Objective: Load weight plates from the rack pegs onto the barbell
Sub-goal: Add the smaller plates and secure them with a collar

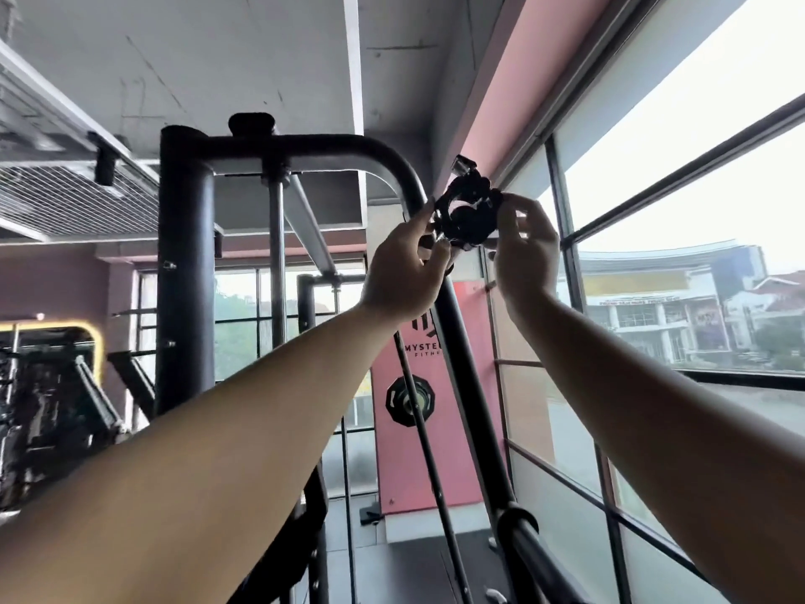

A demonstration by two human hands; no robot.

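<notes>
Reaching up high beside the rack tube — left grip and right grip pinching a black collar from either side, fingers curled on it — plate well below, against the pink banner.

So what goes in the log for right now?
left hand: pinches black clamp | right hand: holds it too | where: up high by rack frame

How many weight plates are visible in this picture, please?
1. A black plate shows low in the middle, seen against the pink banner. More may be hidden in the dark, blurred machine at the left.
</notes>
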